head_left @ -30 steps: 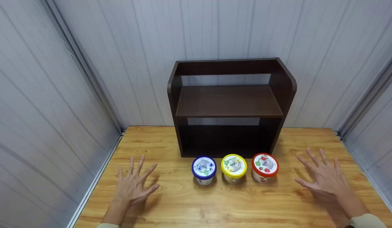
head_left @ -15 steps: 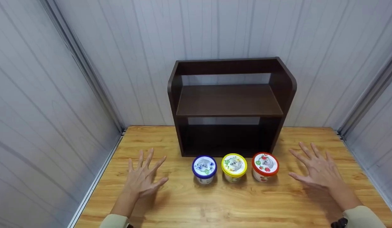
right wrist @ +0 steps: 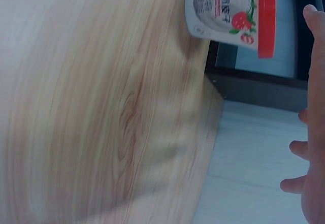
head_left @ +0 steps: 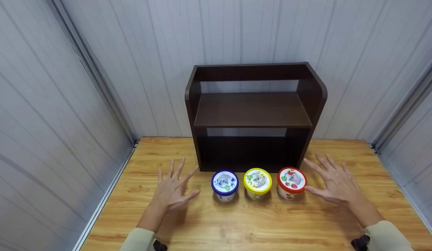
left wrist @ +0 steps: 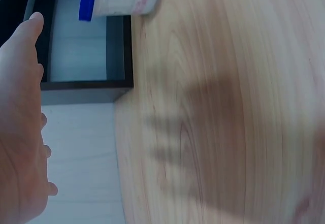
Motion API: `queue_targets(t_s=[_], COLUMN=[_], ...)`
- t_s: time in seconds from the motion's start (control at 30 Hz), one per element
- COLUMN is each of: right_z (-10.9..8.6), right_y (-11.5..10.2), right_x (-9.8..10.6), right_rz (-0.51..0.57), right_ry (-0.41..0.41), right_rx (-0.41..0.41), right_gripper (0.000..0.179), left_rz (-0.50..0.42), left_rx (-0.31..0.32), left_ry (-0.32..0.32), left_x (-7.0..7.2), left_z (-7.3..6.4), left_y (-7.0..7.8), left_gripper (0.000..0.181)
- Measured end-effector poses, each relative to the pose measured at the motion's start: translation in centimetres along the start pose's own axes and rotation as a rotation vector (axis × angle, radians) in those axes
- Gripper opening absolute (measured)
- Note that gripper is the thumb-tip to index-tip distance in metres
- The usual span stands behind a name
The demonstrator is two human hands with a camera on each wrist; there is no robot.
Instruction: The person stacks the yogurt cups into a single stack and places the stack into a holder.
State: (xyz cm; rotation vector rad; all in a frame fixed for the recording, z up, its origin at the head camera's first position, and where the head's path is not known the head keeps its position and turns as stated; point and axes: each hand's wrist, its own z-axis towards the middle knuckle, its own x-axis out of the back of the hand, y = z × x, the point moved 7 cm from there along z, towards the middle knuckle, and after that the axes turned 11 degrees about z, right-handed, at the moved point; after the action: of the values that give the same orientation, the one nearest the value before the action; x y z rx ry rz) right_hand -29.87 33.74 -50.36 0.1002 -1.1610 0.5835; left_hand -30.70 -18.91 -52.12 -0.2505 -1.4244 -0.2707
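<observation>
Three lidded paper tubs stand upright in a row on the wooden table. The blue-lidded tub (head_left: 225, 184) is on the left, the yellow-lidded tub (head_left: 258, 183) in the middle, and the red-lidded tub (head_left: 292, 182) with strawberry pictures on the right. With fingers spread, my left hand (head_left: 171, 190) hovers left of the blue-lidded tub, apart from it. My right hand (head_left: 334, 183) is spread too, close beside the red-lidded tub; its thumb tip reaches near the lid, and a gap shows in the right wrist view between hand and tub (right wrist: 223, 10). Neither hand holds anything.
A dark brown two-tier shelf (head_left: 254, 109) stands directly behind the tubs. Pale panelled walls (head_left: 160, 52) close in the back and both sides of the wooden table (head_left: 236, 226).
Both hands have moved inward and slightly forward over the table, the left one towards the blue-lidded tub, the right one towards the red-lidded tub. The tubs and shelf have stayed put.
</observation>
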Motion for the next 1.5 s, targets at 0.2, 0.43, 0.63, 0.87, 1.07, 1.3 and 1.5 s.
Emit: queue_targets(t_s=[0.2, 0.43, 0.63, 0.87, 1.07, 1.3, 1.5], right_z=[0.8, 0.9, 0.8, 0.4, -0.3, -0.9, -1.1], right_y=[-0.9, -1.9, -2.4, -2.3, -2.1, -1.9, -2.1], right_x=[-0.4, -1.3, -2.0, -3.3, -4.1, -5.4, -6.0], right_rz=[0.003, 0.037, 0.127, 0.288, 0.433, 0.591, 0.683], right_ry=[-0.005, -0.010, 0.038, 0.055, 0.090, 0.137, 0.200], right_rx=[0.018, 0.017, 0.015, -0.086, -0.162, -0.206, -0.230], right_gripper=[0.090, 0.089, 0.088, 0.084, 0.082, 0.079, 0.078], left_rz=[-0.056, -0.114, -0.221, -0.372, -0.527, -0.707, -0.910], left_rx=[-0.009, -0.021, -0.007, 0.014, 0.020, 0.014, -0.009], left_ry=[0.000, 0.009, 0.008, 0.007, 0.060, 0.058, 0.091], left_x=[-0.4, -0.9, -1.9, -3.2, -4.1, -5.6, -6.3], left_z=[0.8, 1.4, 1.8, 2.1, 2.2, 2.2, 2.6], left_y=[1.2, 2.3, 3.3, 3.9, 4.7, 5.6, 6.1], left_gripper=[0.081, 0.082, 0.084, 0.087, 0.090, 0.091, 0.086])
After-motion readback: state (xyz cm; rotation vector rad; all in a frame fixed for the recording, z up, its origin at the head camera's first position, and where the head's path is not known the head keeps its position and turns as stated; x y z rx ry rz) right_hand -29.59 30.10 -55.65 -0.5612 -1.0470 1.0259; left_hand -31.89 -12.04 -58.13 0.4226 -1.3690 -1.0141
